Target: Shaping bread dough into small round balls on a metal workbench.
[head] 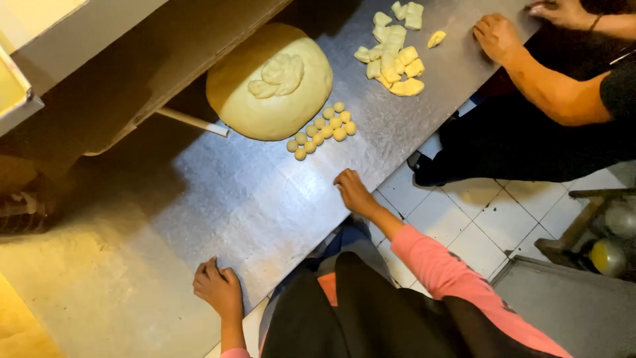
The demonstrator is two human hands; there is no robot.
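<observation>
We see the steel table (218, 199), then the big dough mound (271, 83), then small dough balls (322, 129) just beyond our right hand (351, 191), which rests loose, holding nothing. Our left hand (217, 288) lies curled at the table's near edge, well apart.

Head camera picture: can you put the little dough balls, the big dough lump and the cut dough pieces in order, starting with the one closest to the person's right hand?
From the right hand, flat on the metal table:
1. Little dough balls, just beyond the hand.
2. Big dough lump, behind the balls, toward the left.
3. Cut dough pieces, at the far end, near another person's hand.
</observation>
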